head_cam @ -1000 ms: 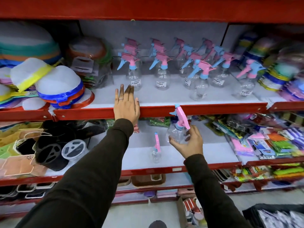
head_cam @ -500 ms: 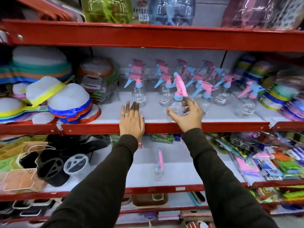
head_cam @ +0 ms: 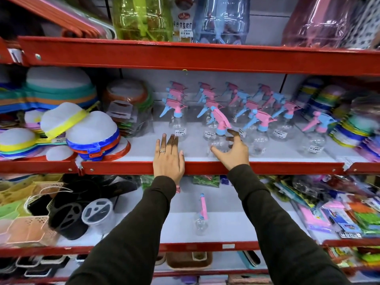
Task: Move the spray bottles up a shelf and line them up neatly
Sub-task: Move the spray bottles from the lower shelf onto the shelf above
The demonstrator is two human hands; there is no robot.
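Several clear spray bottles [head_cam: 178, 118] with pink and blue trigger heads stand in rows on the middle white shelf [head_cam: 144, 149]. At the front of them a spray bottle with a pink trigger [head_cam: 220, 138] stands on this shelf, and my right hand [head_cam: 232, 151] is cupped around its body, thumb on the left and fingers on the right. My left hand [head_cam: 168, 159] lies flat on the shelf's red front edge and holds nothing. One more spray bottle [head_cam: 201, 221] stands alone on the shelf below.
Stacked mesh food covers [head_cam: 90, 138] fill the left of the middle shelf, coloured stacks [head_cam: 353, 128] the right. Black and clear containers [head_cam: 74, 214] and baskets sit lower left, packaged goods [head_cam: 339, 212] lower right. Large plastic jars [head_cam: 144, 15] stand on the top shelf.
My right hand carried the pink-trigger bottle from the lower shelf up onto the middle shelf and set it among the rows. My left hand stayed on the shelf edge.
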